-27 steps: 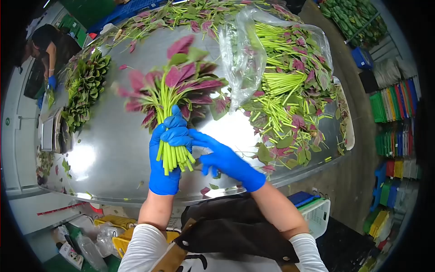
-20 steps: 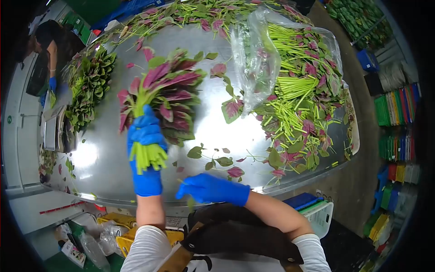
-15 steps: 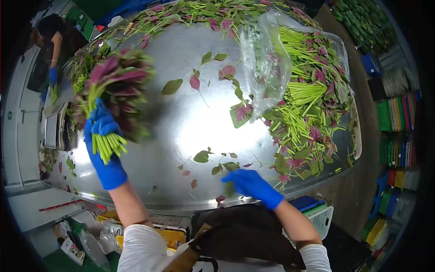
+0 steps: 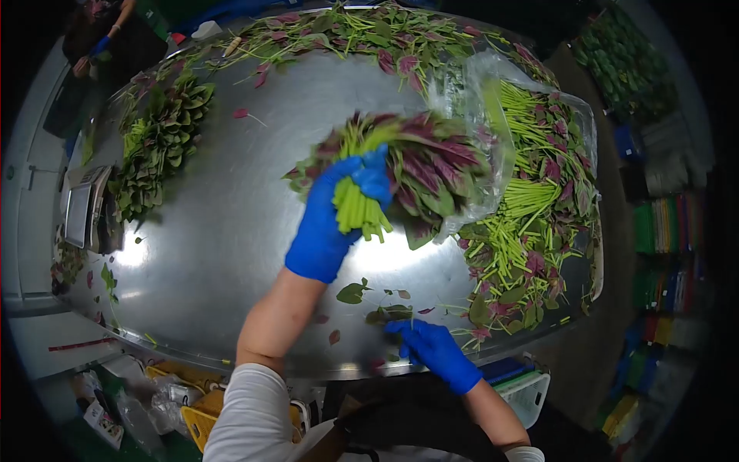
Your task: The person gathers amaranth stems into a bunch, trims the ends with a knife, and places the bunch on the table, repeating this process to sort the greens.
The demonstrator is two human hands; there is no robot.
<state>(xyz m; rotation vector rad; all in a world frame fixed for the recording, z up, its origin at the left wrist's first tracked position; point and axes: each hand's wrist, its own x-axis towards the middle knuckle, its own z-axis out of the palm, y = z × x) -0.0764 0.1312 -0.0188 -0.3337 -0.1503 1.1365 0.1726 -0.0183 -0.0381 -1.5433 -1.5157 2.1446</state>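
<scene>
One blue-gloved right hand (image 4: 437,352) is hovering beside loose leaves (image 4: 352,292) at lower center, whether its fingers are pinching anything being impossible to tell. At mid-frame, the left hand (image 4: 327,204) is wrapping its fingers around a red-and-green leafy bunch (image 4: 423,160) above the metal tabletop (image 4: 246,192). A person (image 4: 138,46) is standing at upper left.
</scene>
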